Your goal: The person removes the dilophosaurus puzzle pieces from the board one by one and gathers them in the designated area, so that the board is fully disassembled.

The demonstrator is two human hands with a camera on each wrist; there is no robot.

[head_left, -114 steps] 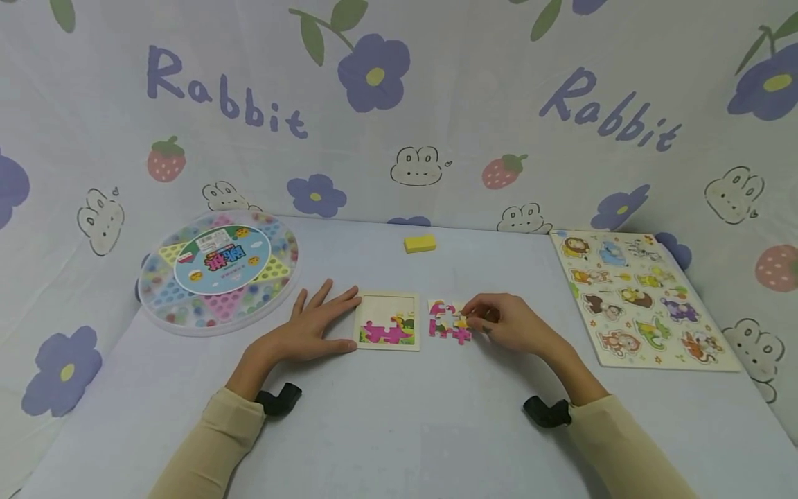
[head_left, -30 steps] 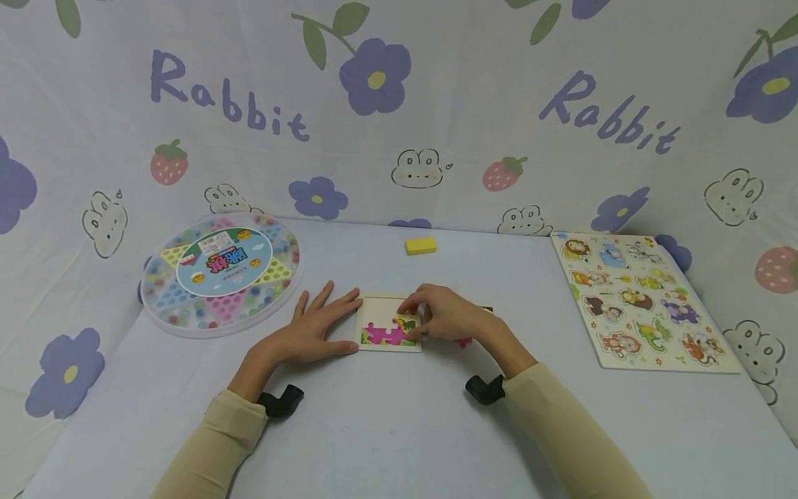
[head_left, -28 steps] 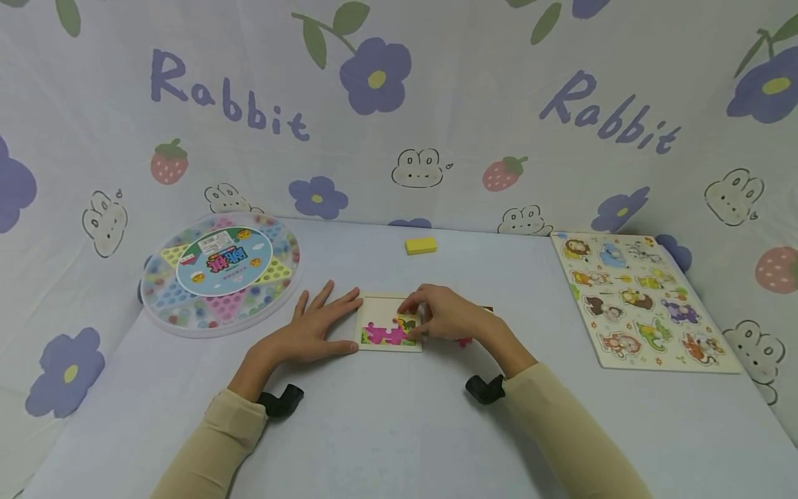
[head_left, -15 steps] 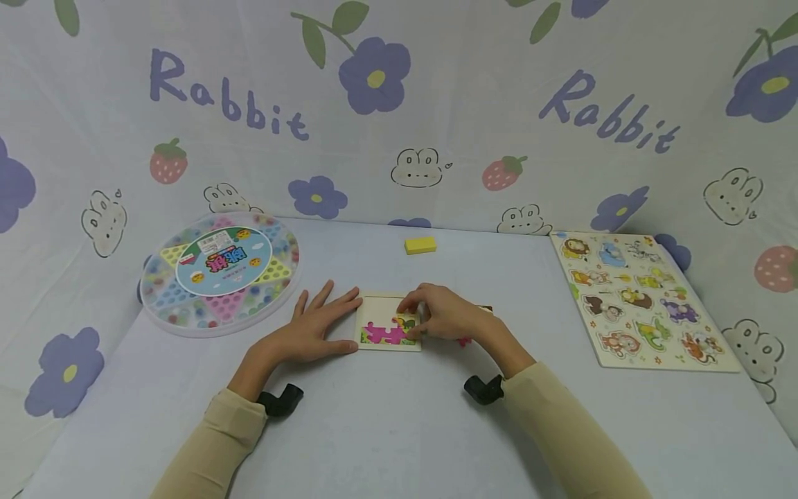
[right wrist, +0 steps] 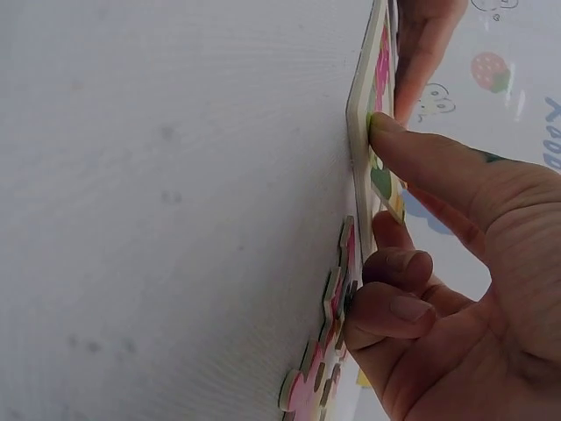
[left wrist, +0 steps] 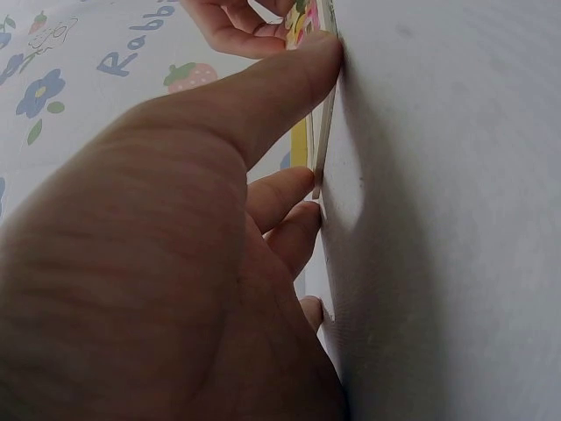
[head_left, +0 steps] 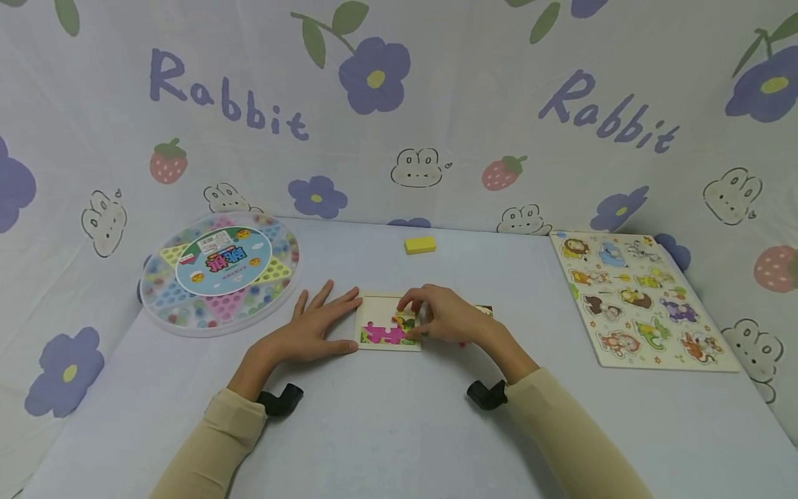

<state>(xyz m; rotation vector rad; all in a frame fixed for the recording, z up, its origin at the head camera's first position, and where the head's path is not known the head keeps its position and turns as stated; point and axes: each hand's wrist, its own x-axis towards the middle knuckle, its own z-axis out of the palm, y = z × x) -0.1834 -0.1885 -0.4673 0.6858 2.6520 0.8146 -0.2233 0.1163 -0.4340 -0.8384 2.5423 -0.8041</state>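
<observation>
A small square puzzle tray (head_left: 379,309) lies on the table, with pink, green and yellow jigsaw pieces (head_left: 382,334) along its lower part and right side. My left hand (head_left: 312,329) is spread flat, its fingertips and thumb touching the tray's left edge. Over the tray's right side, my right hand (head_left: 445,315) pinches a jigsaw piece (right wrist: 383,186) between thumb and fingers. That piece sits tilted against the tray in the right wrist view; the hand mostly covers it from above. Loose jigsaw pieces (right wrist: 307,386) lie right of the tray, largely hidden beneath the right hand.
A round Chinese checkers board (head_left: 218,274) lies at the left. An animal puzzle board (head_left: 642,301) is at the right. Behind the tray rests a yellow block (head_left: 420,245). A patterned cloth (head_left: 436,104) hangs along the table's back edge.
Since the oldest frame, my right hand has moved left from the loose pieces to the tray's right side. Over the last second its fingers have shifted only slightly. My left hand stays put.
</observation>
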